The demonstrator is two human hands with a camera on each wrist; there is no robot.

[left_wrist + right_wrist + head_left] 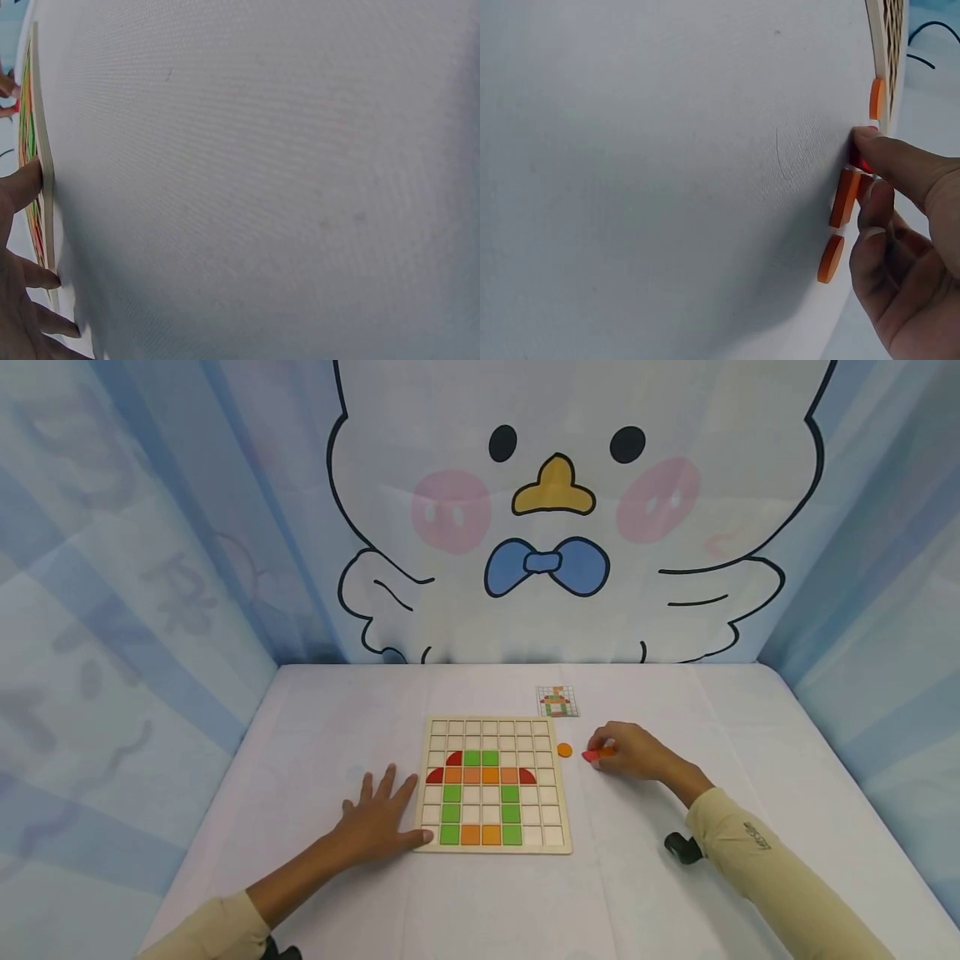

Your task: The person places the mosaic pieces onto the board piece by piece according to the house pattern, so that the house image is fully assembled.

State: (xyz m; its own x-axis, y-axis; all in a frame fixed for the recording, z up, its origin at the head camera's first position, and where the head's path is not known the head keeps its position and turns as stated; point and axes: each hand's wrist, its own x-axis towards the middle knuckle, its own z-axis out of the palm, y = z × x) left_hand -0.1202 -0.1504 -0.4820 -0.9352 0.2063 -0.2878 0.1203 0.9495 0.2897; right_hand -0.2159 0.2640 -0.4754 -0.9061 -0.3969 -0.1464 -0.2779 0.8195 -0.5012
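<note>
A wooden grid board (550, 815) lies on the white table, with green, orange and dark red flat pieces set in some of its cells. My left hand (372, 824) rests with fingers spread at the board's left side, its thumb on the lower left corner and another fingertip by the left edge. To the right of the board, my right hand (628, 750) pinches a small red piece (861, 159) between thumb and finger; its full shape is partly hidden. Close under those fingers are an orange block (844, 199) and a rounded orange piece (830, 259).
An orange disc (565, 750) lies just off the board's right edge. Behind the board's upper right corner is a small printed pattern card (557, 702). A curtain (555, 627) with a cartoon figure hangs at the table's back edge, and more curtains hang on both sides.
</note>
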